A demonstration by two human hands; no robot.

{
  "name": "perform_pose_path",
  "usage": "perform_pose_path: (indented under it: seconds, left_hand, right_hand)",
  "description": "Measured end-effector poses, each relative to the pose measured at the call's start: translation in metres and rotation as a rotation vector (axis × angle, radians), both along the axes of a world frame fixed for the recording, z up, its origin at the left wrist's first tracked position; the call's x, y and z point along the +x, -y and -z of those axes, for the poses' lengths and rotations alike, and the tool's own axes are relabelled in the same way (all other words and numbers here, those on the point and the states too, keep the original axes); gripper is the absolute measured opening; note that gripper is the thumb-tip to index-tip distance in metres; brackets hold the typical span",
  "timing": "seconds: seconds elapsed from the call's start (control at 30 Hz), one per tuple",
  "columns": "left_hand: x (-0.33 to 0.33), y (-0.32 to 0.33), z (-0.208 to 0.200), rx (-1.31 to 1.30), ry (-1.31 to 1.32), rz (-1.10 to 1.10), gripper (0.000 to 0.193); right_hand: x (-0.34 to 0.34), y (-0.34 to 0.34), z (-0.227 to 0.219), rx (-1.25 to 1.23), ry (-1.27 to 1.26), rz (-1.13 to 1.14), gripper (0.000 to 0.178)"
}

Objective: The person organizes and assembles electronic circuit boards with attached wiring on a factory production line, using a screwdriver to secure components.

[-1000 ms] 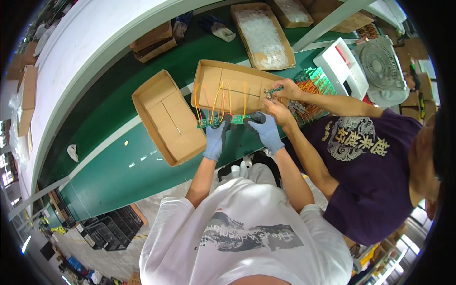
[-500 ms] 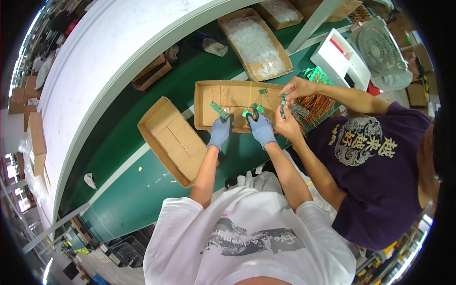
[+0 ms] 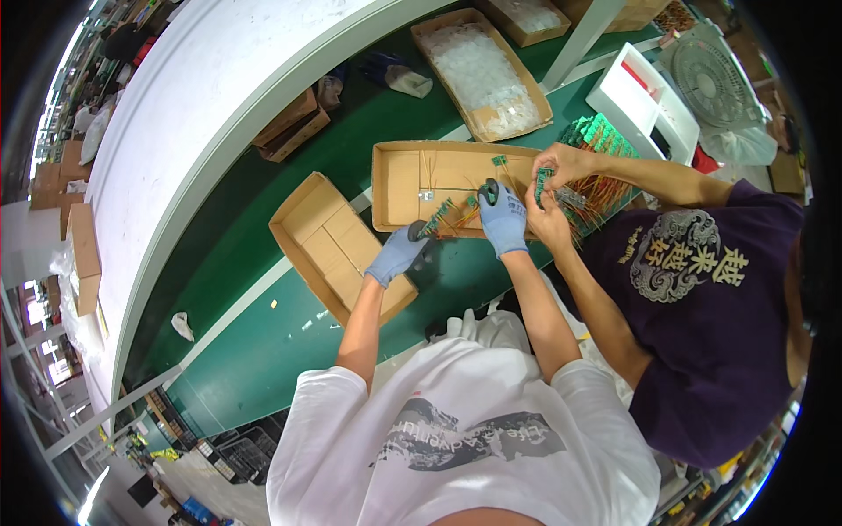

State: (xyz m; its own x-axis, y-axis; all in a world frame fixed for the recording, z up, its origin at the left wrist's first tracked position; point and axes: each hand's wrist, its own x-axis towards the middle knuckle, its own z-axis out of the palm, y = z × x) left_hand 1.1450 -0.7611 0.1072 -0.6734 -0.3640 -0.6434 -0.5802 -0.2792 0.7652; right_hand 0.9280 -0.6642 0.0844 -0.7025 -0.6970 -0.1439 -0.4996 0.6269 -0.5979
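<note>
Both my hands wear blue gloves with dark fingertips. My left hand (image 3: 399, 252) is closed on one end of a green circuit board (image 3: 436, 218) with thin wires, at the front edge of a shallow cardboard box (image 3: 402, 180). Inside that box, my right hand (image 3: 503, 217) has its thumb and finger curled together; a bit of green shows by the tips, but what they grip is unclear. A smaller green board (image 3: 500, 160) with wires lies near the box's far wall. To the left stands a second cardboard box (image 3: 320, 237), its bottom bare.
At my right a co-worker's hands (image 3: 553, 188) hold a green board, close to my right hand. Beyond lie a heap of wired boards (image 3: 601, 140), a white foam box (image 3: 636, 96) and a fan (image 3: 706, 79). A carton of clear plastic pieces (image 3: 482, 79) stands farther back.
My left hand has drawn back toward the box's front edge, with the board turned in it. My right hand has moved right and slightly farther in. The whole view has shifted a little.
</note>
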Motion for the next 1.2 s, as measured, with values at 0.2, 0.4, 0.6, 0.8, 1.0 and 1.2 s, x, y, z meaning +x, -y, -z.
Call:
perform_pose_path:
  seconds: [0.2, 0.4, 0.6, 0.8, 1.0, 1.2]
  left_hand:
    - [-0.004, 0.005, -0.041, 0.191, -0.103, 0.134, 0.022]
    - [0.01, -0.026, 0.003, -0.557, -0.102, -0.122, 0.019]
    - [-0.031, -0.068, -0.038, -0.832, 0.191, -0.186, 0.034]
    - [-0.032, -0.025, -0.011, -1.145, -0.073, -0.077, 0.044]
    - [-0.033, -0.034, 0.016, -0.2, -0.42, -0.329, 0.03]
    - [-0.036, -0.047, 0.023, -0.1, -0.45, -0.564, 0.02]
  right_hand:
    - [0.003, -0.012, -0.06, -0.039, 0.594, -0.575, 0.035]
    - [0.029, -0.027, -0.082, -0.2, 0.394, -0.423, 0.026]
    - [0.063, -0.038, -0.072, -0.12, 0.083, -0.192, 0.027]
    - [0.033, -0.037, -0.069, -0.314, 0.509, -0.16, 0.021]
    - [0.021, -0.04, -0.048, -0.48, 0.563, -0.124, 0.026]
    - [0.032, -0.046, -0.02, -0.424, 0.783, -0.04, 0.028]
